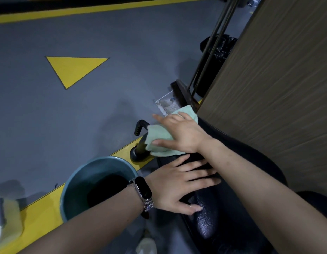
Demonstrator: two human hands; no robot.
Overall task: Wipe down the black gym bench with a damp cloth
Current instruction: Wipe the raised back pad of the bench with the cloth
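Note:
The black gym bench (237,189) runs from the lower right up toward the centre, its padded top shiny. A pale green cloth (159,142) lies over the bench's far end. My right hand (181,134) presses flat on the cloth, fingers spread. My left hand (179,184), with a black watch on the wrist, rests flat on the bench pad just in front of the cloth, fingers apart and holding nothing. A black handle (139,126) and a black foot (137,153) of the bench frame stick out beyond the cloth.
A teal bucket (74,182) holding dark water stands on the floor left of the bench. A wood-grain panel (268,85) stands close on the right. Behind it are a broom and dustpan (179,94) and a black bin (217,50). The grey floor (85,110) carries yellow markings.

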